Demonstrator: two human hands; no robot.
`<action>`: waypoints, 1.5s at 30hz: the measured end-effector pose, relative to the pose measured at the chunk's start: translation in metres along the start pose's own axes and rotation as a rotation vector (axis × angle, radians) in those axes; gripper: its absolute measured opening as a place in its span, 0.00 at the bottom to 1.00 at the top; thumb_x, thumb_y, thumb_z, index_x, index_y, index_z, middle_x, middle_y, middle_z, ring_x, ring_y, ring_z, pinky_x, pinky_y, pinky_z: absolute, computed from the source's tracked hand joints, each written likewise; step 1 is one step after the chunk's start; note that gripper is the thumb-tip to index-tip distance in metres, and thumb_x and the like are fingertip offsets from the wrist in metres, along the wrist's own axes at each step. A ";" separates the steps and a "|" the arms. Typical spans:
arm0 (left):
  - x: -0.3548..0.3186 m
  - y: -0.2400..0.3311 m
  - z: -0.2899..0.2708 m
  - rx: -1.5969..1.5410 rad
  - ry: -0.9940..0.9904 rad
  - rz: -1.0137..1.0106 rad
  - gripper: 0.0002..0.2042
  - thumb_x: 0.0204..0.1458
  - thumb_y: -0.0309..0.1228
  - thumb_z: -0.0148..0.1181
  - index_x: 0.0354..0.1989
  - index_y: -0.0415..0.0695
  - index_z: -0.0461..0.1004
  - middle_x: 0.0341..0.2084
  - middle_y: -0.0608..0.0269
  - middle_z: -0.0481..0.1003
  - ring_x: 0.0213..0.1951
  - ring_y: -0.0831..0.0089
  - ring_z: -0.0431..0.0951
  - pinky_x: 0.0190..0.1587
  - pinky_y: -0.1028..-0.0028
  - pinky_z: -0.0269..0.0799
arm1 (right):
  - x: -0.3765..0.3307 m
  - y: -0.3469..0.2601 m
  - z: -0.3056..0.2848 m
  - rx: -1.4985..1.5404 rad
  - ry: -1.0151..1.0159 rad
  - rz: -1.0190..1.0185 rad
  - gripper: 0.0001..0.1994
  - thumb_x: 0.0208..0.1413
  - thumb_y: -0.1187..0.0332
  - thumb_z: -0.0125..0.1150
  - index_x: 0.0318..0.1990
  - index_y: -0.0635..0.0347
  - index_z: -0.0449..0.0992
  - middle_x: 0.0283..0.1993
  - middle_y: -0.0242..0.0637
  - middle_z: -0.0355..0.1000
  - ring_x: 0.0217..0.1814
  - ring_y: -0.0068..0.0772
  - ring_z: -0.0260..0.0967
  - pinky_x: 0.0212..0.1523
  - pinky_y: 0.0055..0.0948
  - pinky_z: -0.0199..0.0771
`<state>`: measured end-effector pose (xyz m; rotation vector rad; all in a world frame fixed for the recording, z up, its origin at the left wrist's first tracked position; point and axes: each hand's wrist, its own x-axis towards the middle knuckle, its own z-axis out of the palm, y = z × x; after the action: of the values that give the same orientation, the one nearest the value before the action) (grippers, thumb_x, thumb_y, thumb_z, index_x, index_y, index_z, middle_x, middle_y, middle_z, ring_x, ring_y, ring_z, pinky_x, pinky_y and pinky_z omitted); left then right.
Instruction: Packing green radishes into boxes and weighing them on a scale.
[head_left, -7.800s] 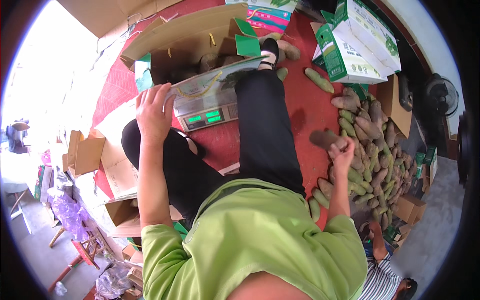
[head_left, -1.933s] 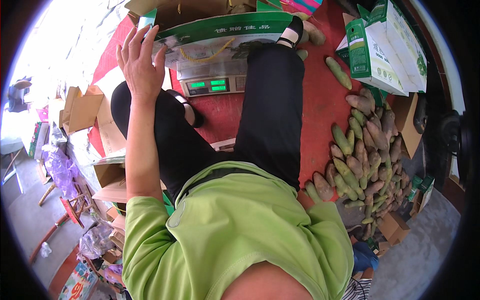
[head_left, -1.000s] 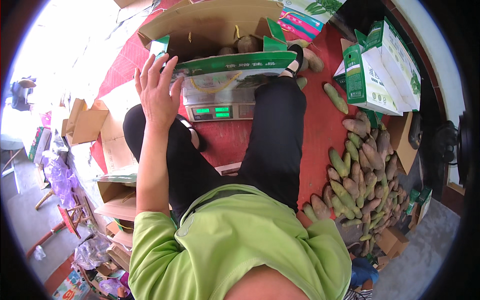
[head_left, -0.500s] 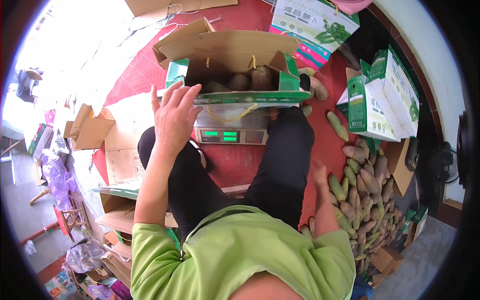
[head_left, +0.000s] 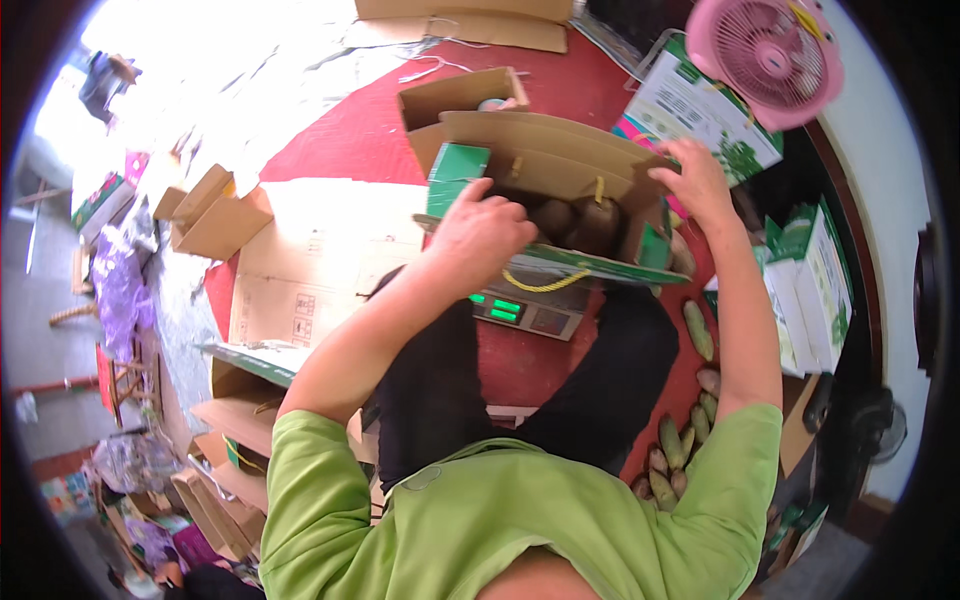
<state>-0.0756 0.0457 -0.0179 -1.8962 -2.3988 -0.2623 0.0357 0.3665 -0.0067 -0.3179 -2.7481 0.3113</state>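
An open cardboard box (head_left: 560, 141) with green and white outer faces rests on a digital scale (head_left: 548, 318) with a green lit display. Inside it lie radishes (head_left: 597, 226), dim in the shade. A yellow cord handle (head_left: 545, 286) loops out at the box's near side. My left hand (head_left: 482, 232) is closed over the near left edge, its fingers bent inward beside the green end flap. At the other end, my right hand (head_left: 695, 178) grips the right end of the raised far flap between thumb and fingers.
Loose radishes (head_left: 672, 443) lie on the red floor covering to my right. White and green boxes (head_left: 806, 290) stand beyond them, and a pink fan (head_left: 768, 55) sits at the far right. Flattened cardboard (head_left: 320, 270) and a small open carton (head_left: 215, 215) lie to the left.
My right hand has come up from beside the radish pile to the box's far flap. My left hand has closed on the near edge. The whole view has shifted and turned.
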 end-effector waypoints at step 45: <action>-0.453 -0.160 -0.064 0.243 -0.247 -0.784 0.03 0.43 0.25 0.55 0.22 0.46 0.75 0.28 0.60 0.73 0.45 0.63 0.75 0.61 0.61 0.60 | 0.008 -0.479 0.240 0.344 -0.736 -0.324 0.12 0.50 0.57 0.61 0.34 0.55 0.80 0.32 0.46 0.76 0.38 0.49 0.75 0.41 0.44 0.75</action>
<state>-0.1278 -0.4353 -0.0426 -0.8609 -3.0541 0.2371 -0.1460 -0.1284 -0.1018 0.4153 -3.2802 0.9518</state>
